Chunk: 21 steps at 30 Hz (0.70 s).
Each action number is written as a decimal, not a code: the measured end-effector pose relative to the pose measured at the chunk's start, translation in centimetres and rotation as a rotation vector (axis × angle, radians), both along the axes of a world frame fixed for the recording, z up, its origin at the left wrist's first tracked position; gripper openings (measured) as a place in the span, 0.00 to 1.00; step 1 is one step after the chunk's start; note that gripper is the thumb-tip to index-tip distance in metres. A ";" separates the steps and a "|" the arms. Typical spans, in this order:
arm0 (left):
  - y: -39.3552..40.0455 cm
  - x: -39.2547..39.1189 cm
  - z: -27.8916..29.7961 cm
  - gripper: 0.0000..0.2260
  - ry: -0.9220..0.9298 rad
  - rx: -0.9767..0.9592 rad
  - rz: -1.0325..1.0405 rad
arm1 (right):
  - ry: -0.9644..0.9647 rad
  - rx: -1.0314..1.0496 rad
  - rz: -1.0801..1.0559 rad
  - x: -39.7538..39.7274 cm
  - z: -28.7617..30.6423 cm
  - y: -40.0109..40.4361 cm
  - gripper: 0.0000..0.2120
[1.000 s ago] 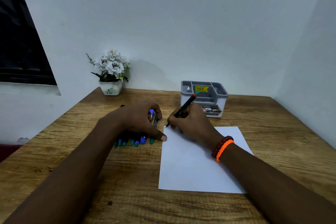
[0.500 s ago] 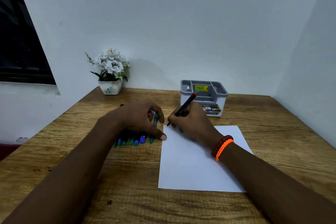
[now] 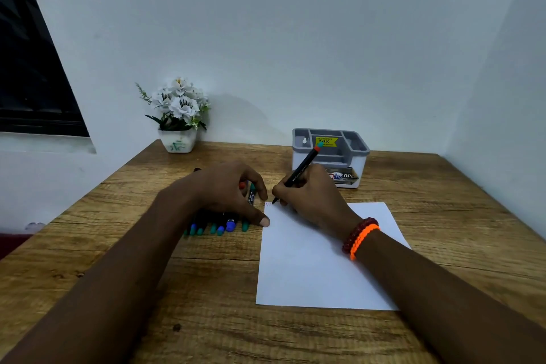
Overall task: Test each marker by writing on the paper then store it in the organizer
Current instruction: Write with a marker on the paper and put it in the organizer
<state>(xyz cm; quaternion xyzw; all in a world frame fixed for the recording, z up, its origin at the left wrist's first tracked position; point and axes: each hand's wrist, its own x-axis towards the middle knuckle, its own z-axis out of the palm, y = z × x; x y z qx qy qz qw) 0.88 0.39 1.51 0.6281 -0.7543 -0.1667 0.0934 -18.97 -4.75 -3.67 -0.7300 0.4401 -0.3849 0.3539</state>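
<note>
A white sheet of paper [image 3: 319, 275] lies on the wooden table [image 3: 177, 289]. My right hand [image 3: 313, 201] grips a black marker [image 3: 301, 170] with its tip touching the sheet's top left corner, where a faint red mark shows. My left hand [image 3: 218, 195] rests over a row of several markers [image 3: 221, 227] with green and blue ends. Its thumb presses on the paper's left edge, and its curled fingers pinch what looks like a small red cap [image 3: 242, 185]. The grey organizer [image 3: 359, 151] stands behind my right hand, and its visible compartments hold no markers.
A small white pot of white flowers [image 3: 177, 143] stands at the back left against the wall. Walls close the table in at the back and on the right. A dark window is at the far left.
The marker tip has come down onto the paper's top left corner and left a faint red mark. My left hand stays over the markers, its fingers shifted a little.
</note>
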 end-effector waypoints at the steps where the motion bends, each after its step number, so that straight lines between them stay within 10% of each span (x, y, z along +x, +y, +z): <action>1: 0.0 0.0 0.0 0.22 -0.001 0.000 -0.001 | -0.002 0.005 0.004 0.0 0.0 0.0 0.07; 21: 0.0 -0.1 0.0 0.21 0.006 0.006 -0.012 | 0.007 0.002 -0.039 0.0 -0.1 -0.1 0.09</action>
